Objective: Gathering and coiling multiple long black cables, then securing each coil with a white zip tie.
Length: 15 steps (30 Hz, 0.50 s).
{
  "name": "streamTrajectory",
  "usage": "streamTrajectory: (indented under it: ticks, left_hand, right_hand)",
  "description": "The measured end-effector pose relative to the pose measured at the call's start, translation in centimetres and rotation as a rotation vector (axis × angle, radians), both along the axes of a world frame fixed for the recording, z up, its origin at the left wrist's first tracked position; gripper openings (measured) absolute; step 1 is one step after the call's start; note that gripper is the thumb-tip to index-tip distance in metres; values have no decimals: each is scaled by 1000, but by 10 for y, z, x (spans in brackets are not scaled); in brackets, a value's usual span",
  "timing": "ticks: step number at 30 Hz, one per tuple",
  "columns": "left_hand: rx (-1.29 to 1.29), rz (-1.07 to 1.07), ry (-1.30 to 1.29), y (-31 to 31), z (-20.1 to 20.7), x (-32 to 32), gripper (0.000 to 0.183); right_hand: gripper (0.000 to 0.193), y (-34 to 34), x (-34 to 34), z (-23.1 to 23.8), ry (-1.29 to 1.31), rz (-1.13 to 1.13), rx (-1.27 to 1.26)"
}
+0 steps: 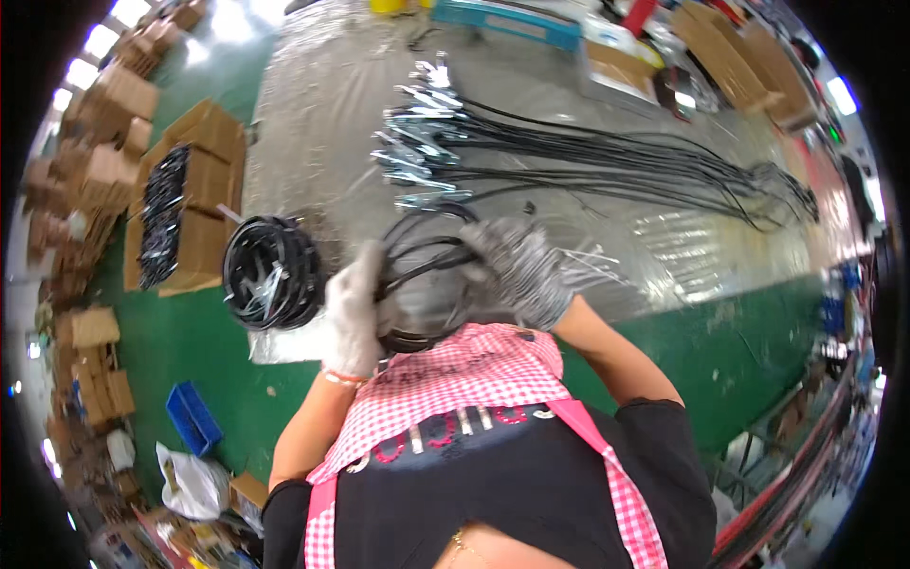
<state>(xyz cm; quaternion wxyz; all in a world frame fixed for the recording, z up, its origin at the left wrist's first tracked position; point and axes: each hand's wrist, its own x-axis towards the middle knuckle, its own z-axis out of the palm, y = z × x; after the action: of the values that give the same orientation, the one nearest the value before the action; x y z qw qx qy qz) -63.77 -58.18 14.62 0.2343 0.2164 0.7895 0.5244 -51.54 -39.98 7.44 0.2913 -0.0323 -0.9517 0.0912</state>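
The left hand (353, 308), wearing a whitish glove, is holding the left side of a black cable coil (432, 266) in the middle of the frame; its fingers are closing around the loops. The right hand (519, 267), in a grey striped glove, is grasping the upper right part of the same coil with bent fingers. The coil is hanging near the checked apron (455, 375), over the edge of the tabletop (327, 123). Just left of the left hand, a stack of coiled cables (308, 270) is resting. Toward the upper right, long black cables (607, 152) are lying stretched, their silvery ends (427, 142) pointing left.
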Motion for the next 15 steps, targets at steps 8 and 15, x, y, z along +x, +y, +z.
streamTrajectory:
  ticks: [8, 15]
  left_hand:
    - [24, -177, -488, 10, -12, 12, 42]
    - [26, -39, -572, 6, -21, 1, 26]
  right_hand:
    - [33, -3, -24, -7, -823, -117, -274]
    - [21, 82, 120, -134, -485, -769, -391]
